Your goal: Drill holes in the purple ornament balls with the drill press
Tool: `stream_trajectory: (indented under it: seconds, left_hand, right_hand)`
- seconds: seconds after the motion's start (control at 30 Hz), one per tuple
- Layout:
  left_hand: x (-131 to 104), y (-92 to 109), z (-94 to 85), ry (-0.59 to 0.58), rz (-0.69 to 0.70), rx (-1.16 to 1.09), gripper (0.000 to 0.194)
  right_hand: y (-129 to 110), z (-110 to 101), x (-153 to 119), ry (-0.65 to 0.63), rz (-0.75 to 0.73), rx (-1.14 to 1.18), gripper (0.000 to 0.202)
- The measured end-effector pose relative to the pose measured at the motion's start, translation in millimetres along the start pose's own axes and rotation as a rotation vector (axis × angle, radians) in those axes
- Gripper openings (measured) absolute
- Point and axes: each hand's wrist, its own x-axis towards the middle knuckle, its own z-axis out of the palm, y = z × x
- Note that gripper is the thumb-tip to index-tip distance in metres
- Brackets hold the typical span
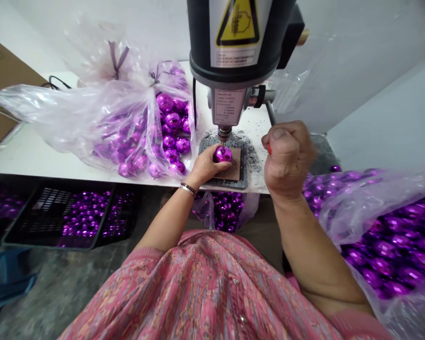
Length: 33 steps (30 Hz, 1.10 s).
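Observation:
Under the chuck of a drill press, a shiny purple ball ornament rests on a brown board. My left hand grips the ball from its left side, fingers and thumb around it. A small dark spot shows on top of the ball. On the right, my right hand is closed around the end of the press's feed lever; a bit of its red knob peeks out by the fingers. Whether the drill bit touches the ball I cannot tell.
Clear plastic bags of purple balls lie left on the white table. Dark shavings surround the press base. Below are a black crate of purple balls and a bag. A large open bag stands right.

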Motion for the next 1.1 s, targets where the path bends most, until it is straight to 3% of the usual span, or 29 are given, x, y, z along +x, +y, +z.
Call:
stream_trajectory:
  seconds: [0.13,0.23,0.43,0.57,0.73,0.8,0.87,0.93,1.0,1.1]
  left_hand:
    - [-0.5,-0.8,2.7,0.036,-0.014,-0.013,0.055]
    - [-2.0,1.3,3.9,0.049,-0.039,-0.003,0.055]
    - [-4.4,5.9,1.4,0.037,-0.065,0.012,0.05]
    - [-15.8,5.3,-3.2,0.022,-0.03,-0.006,0.052]
    - [-46.7,4.2,-9.4,-0.239,0.114,-0.02,0.079]
    - [-54.1,1.0,-15.5,-0.312,0.138,-0.033,0.08]
    - [-54.9,-5.7,-26.6,-0.231,0.113,-0.001,0.058]
    - [-51.0,-14.9,-42.0,-0.007,0.042,0.113,0.034]
    - [-46.8,-23.3,-58.0,0.192,-0.077,0.303,0.031]
    - [-48.0,-27.6,-73.2,0.206,-0.256,0.56,0.029]
  right_hand:
    - [11.2,2.8,-10.7,0.013,-0.012,0.029,0.039]
    - [5.5,0.5,-4.3,0.006,-0.003,0.033,0.04]
    - [-42.7,1.0,68.7,0.006,0.065,-0.006,0.032]
    - [-63.4,7.5,97.8,-0.006,0.331,-0.04,0.032]
    - [-66.5,4.5,91.8,0.032,0.348,0.008,0.03]
    - [-65.6,2.2,88.9,0.041,0.376,-0.017,0.029]
    - [-64.8,1.2,87.0,0.05,0.376,-0.012,0.029]
    - [-63.9,1.5,85.4,0.049,0.364,0.011,0.03]
    - [-62.4,2.2,83.4,0.053,0.339,0.035,0.031]
    - [-57.5,1.9,79.6,0.032,0.292,0.053,0.029]
